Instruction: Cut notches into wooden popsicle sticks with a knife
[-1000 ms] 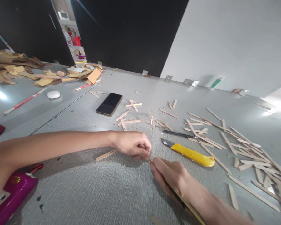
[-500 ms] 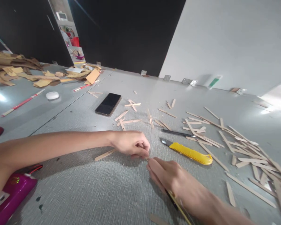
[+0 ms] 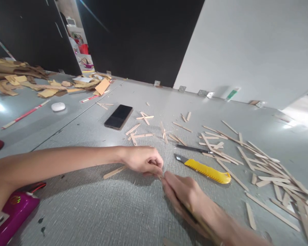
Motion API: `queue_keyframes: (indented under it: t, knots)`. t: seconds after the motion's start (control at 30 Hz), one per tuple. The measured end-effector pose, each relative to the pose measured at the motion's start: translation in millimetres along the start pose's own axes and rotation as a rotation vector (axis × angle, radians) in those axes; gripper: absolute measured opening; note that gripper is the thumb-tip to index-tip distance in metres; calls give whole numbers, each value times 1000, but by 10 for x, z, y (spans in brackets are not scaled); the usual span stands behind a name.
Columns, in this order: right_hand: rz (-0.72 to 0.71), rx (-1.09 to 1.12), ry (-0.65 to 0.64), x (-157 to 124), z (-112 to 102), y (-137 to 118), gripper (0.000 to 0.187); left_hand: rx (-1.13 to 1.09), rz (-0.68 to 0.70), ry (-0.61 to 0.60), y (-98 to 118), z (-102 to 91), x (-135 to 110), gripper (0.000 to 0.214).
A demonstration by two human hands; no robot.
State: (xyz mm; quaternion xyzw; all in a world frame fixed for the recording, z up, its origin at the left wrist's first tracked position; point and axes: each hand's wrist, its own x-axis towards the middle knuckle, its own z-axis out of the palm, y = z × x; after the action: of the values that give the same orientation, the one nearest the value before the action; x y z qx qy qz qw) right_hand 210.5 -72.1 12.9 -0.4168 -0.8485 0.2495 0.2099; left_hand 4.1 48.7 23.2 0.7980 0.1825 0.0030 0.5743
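Observation:
My left hand [image 3: 143,160] is closed in a pinch on a flat wooden stick [image 3: 114,172] that lies on the grey table [image 3: 97,208] and pokes out to its left. My right hand [image 3: 183,194] meets it from the lower right, fingers wrapped round a slim dark-and-yellow knife [image 3: 195,218] whose tip touches the stick at the left fingertips. A yellow utility knife [image 3: 204,168] lies just right of both hands. Behind it rests a thin dark blade tool [image 3: 193,148].
Several loose wooden sticks [image 3: 261,164] litter the right half of the table. A black phone [image 3: 118,117] lies further back. A magenta glue gun [image 3: 14,212] sits at the lower left. Cardboard scraps [image 3: 28,80] and a white puck [image 3: 58,106] lie far left.
The view shifted slightly. Both hands stay joined at the stick, and my right hand has edged a little toward the left hand.

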Motion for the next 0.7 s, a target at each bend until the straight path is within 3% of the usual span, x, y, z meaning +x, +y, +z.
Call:
queue_keyframes:
  t: [0.1, 0.2, 0.33, 0.4, 0.5, 0.63, 0.7]
  knots:
    - [-103, -86, -25, -13, -17, -32, 27, -15, -8, 14, -11, -4, 4, 23]
    - [-115, -115, 11, 2, -6, -35, 24, -23, -12, 30, -27, 6, 12, 24]
    - [-21, -149, 258, 28, 13, 24, 29, -30, -17, 171, 28, 116, -1, 31]
    - [-40, -170, 361, 28, -29, 44, 30, -44, -23, 305, 128, 212, -37, 35]
    - [-188, -197, 401, -6, -203, -4, 20, -56, -20, 437, 370, 353, -150, 35]
    - [-432, -326, 358, -84, -526, -232, 17, -220, -19, 423, 711, 462, -363, 33]
    - [-451, -346, 320, -116, -648, -368, 15, -235, -35, 376, 823, 487, -450, 37]
